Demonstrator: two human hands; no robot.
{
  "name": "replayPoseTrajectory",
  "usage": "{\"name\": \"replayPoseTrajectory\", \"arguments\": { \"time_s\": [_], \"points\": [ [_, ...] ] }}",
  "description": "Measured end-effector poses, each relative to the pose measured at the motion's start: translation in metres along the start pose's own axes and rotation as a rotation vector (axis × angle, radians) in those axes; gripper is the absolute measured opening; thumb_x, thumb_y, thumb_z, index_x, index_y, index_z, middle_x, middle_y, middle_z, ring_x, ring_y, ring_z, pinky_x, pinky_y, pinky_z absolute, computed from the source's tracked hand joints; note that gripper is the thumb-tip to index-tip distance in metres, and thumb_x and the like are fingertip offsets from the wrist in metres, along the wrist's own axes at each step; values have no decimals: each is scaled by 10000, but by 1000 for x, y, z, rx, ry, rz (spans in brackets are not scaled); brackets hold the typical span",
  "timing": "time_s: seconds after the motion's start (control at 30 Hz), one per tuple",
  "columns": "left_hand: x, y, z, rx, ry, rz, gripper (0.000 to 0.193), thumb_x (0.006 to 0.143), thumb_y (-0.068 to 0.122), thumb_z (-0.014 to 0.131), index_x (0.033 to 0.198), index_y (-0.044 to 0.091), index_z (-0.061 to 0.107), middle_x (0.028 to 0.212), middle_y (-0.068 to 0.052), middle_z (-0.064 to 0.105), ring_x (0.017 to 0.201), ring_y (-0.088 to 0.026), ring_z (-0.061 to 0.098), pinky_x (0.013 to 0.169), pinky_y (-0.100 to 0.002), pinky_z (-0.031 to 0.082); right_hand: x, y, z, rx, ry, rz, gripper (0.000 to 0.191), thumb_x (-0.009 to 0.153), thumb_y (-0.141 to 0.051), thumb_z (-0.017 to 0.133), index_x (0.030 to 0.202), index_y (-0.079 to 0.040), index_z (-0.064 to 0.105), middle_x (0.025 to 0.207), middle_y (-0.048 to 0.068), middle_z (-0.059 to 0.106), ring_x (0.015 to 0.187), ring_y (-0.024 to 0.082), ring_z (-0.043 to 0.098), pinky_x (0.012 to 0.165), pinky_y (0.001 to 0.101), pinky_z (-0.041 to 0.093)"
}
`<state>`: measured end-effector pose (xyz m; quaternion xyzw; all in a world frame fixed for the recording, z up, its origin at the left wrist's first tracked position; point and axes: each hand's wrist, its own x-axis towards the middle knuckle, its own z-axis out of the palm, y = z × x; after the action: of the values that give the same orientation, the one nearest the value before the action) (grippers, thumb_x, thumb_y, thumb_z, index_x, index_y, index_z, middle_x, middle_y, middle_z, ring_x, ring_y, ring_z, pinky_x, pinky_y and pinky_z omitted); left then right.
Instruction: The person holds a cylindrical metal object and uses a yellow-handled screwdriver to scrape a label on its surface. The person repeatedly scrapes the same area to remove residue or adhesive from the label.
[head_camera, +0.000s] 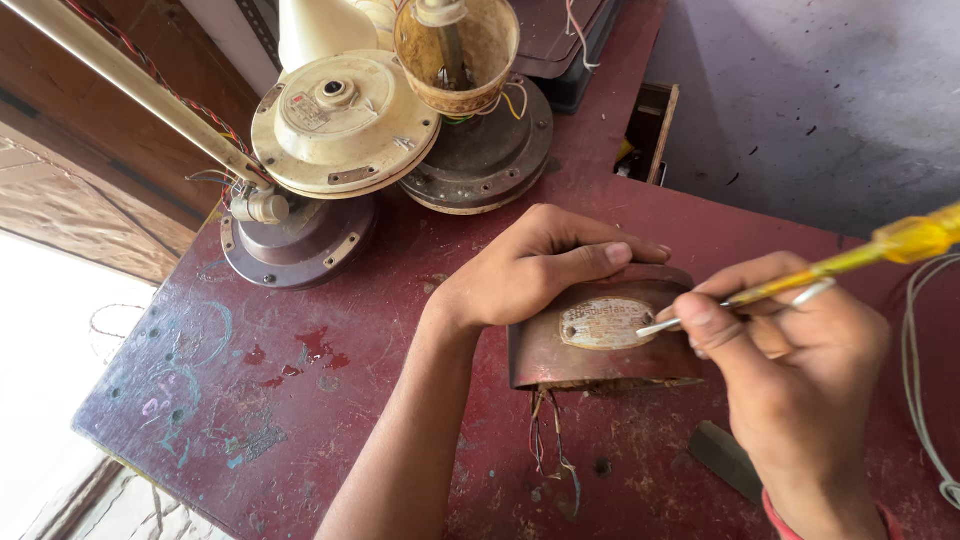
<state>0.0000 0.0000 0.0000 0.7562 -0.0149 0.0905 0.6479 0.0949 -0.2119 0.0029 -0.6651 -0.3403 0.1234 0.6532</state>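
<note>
Maroon fan housing (600, 345) lies near table (300, 400) front edge, oval nameplate (603, 322) facing up. Left hand (530, 265) clasps housing top. Right hand (790, 350) grips yellow-handled screwdriver (850, 262), tip at nameplate's right end. Loose wires (548, 440) trail below housing. Cream fan motor (340, 125) and dark motor covers (490, 150) sit toward far edge.

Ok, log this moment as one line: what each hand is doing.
left hand steadies brown metal housing | right hand holds yellow-handled screwdriver, tip at nameplate | on red workbench
</note>
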Motion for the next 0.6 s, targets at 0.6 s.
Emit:
{"name": "replayPoseTrajectory", "arguments": {
  "time_s": [0.6],
  "points": [
    [0, 2, 1, 19, 7, 37, 322, 1052, 182, 588, 1267, -15, 725, 1196, -146, 787, 1109, -181, 722, 1008, -325, 575, -9, -12, 12, 63, 111, -73, 87, 969, 35, 704, 1005, 12, 628, 875, 45, 663, 770, 64, 609, 714, 198, 498]
  ]
}}
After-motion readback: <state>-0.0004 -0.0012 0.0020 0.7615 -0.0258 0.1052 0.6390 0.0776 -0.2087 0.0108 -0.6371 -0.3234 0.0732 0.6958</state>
